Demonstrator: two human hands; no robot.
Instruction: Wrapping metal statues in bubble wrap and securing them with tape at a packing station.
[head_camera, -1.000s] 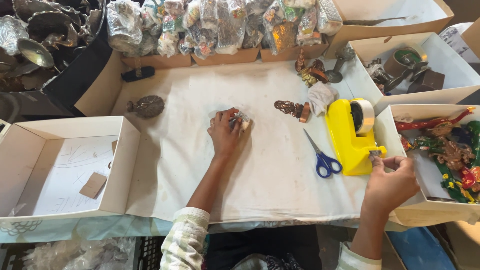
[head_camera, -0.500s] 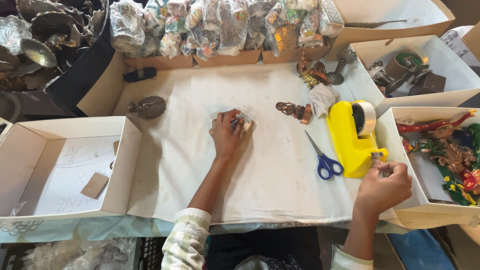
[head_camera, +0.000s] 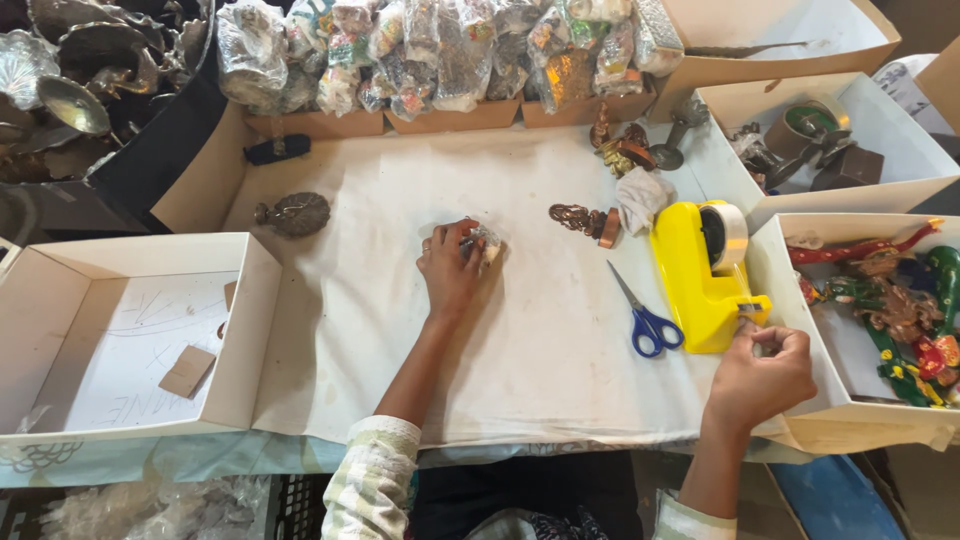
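While the left hand presses a small plastic-wrapped figurine onto the white table sheet to steady it, the right hand pinches the tape end at the yellow tape dispenser, fingers closed.

bright even light, soft shadows, sharp focus

Single head-worn view, steeply downward and close over the white-covered table.
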